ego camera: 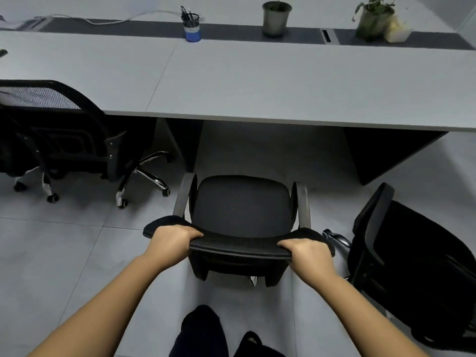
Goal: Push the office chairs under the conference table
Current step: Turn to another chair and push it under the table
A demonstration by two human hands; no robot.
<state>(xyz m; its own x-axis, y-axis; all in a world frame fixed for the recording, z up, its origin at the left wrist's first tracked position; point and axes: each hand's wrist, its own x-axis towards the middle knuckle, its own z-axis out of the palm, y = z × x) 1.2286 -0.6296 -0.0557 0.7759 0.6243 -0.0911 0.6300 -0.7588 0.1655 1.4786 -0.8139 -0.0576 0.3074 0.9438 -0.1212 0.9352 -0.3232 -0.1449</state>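
Gripping the middle chair (242, 207) by its backrest top, left hand (171, 240) and right hand (307, 255) must roll it straight under the surface's (257, 81) near edge.

Blue pen cup (192, 27), two potted plants (276, 18) (374, 18), white cable (108, 20).

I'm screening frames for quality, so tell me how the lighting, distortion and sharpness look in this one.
Head view: dim, cool, even light with no hard glare; the conference table edge bows from wide-angle distortion; the right chair and the space under the table sink into near-black shadow; the plants at the far edge look soft; both hands, left hand and right hand, on the middle chair stay fairly sharp.
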